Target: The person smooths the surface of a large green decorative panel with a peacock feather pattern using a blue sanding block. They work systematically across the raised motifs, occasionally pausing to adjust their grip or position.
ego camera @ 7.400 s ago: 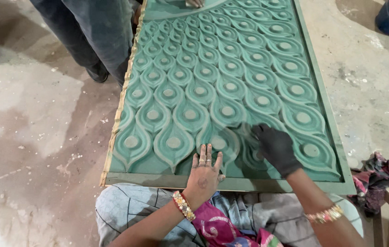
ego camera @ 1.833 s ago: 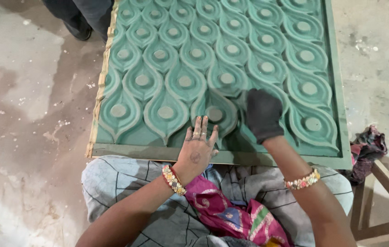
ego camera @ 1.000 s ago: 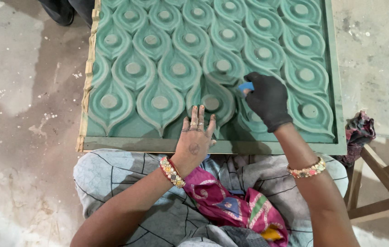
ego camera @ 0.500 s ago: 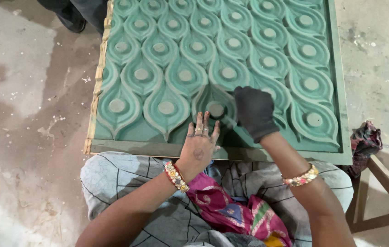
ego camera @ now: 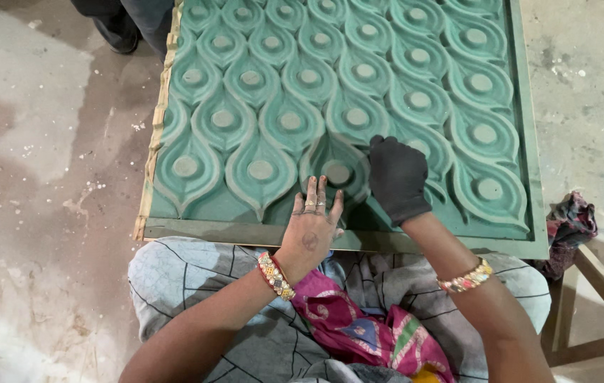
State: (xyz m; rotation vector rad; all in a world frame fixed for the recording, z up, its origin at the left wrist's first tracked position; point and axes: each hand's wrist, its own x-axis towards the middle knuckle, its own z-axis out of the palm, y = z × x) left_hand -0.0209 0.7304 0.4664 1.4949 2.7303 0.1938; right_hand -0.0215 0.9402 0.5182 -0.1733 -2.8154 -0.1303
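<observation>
A large green carved panel [ego camera: 259, 99] with rows of teardrop shapes lies flat before me, its near edge by my lap. My left hand [ego camera: 313, 223] rests flat on the panel's near edge, fingers spread, with rings on them and a beaded bracelet at the wrist. My right hand [ego camera: 396, 177] wears a black glove and presses down on a teardrop carving just right of the left hand. Whatever the gloved hand holds is hidden beneath it.
A grey patterned cloth [ego camera: 195, 284] and a pink patterned cloth [ego camera: 359, 330] cover my lap. Another person's dark legs and shoe [ego camera: 128, 25] stand at the panel's far left corner. A wooden stool [ego camera: 603, 298] with a crumpled rag [ego camera: 570, 223] sits to the right. Concrete floor [ego camera: 39, 177] surrounds it.
My gloved right hand has been rubbing back and forth over the carvings; a blue object seen in it a second ago is now hidden. The left hand stays planted.
</observation>
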